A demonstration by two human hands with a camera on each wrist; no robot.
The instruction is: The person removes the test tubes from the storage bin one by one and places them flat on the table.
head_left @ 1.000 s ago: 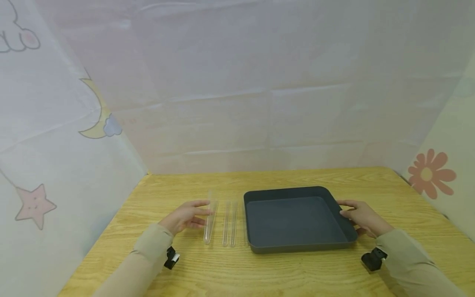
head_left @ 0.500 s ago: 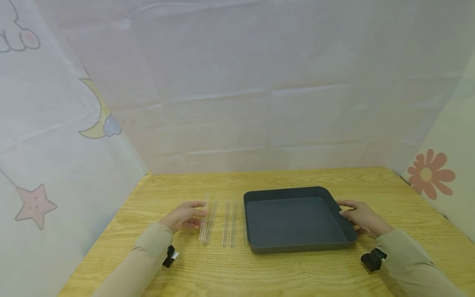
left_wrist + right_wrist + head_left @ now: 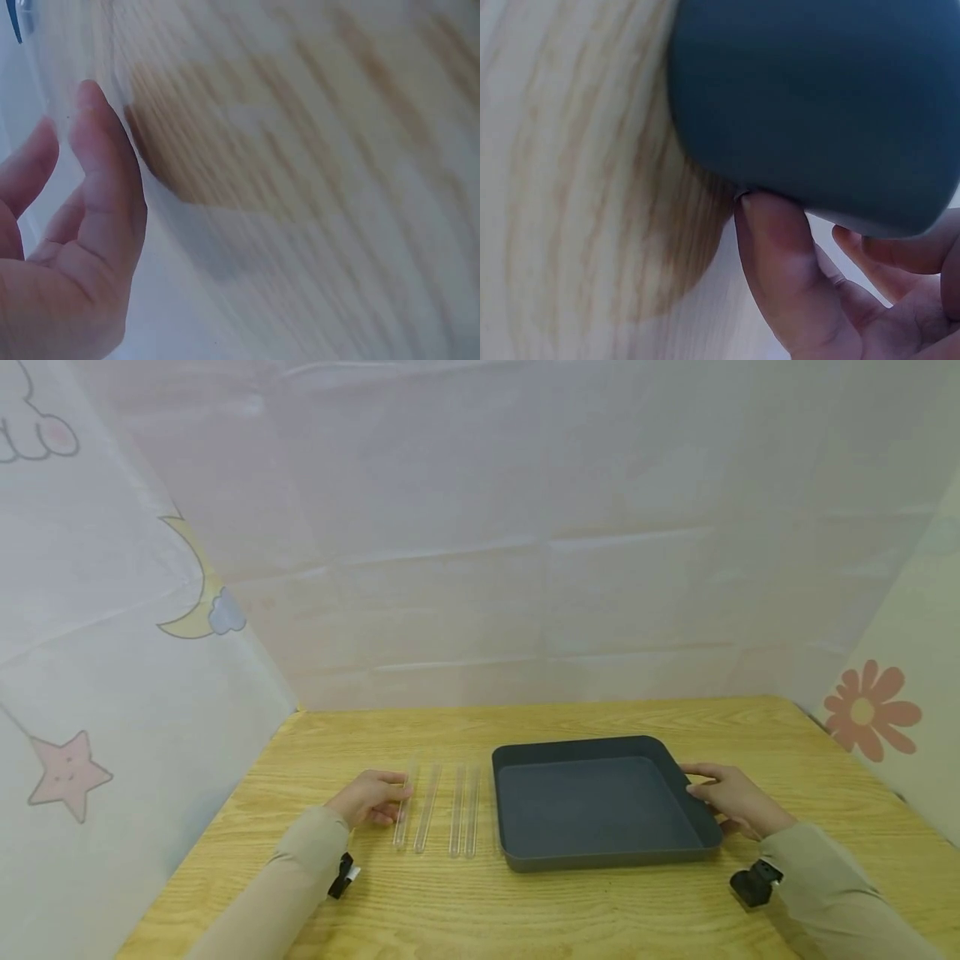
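Note:
Several clear glass tubes lie side by side on the wooden table [image 3: 600, 910], left of a dark grey tray [image 3: 600, 862]. My left hand [image 3: 370, 797] rests on the table with relaxed fingers, its fingertips at the leftmost tube [image 3: 402, 817]. The second tube [image 3: 427, 810] lies just to its right, then a close pair [image 3: 463, 814]. The left wrist view shows the left hand [image 3: 67, 247] with loose, fairly straight fingers over blurred wood. My right hand [image 3: 731, 802] grips the tray's right rim, thumb on top. The right wrist view shows its fingers [image 3: 780, 277] pressed against the tray's outer wall [image 3: 817, 97].
Pale fabric screens with a moon, a star and a flower stand close around the table's left, back and right sides. The tray holds nothing. Black wrist cameras [image 3: 753, 885] sit on both sleeves.
The left hand has laid the tube it held tilted up down on the table, and hand and tube have shifted left. The right hand and the tray have stayed put.

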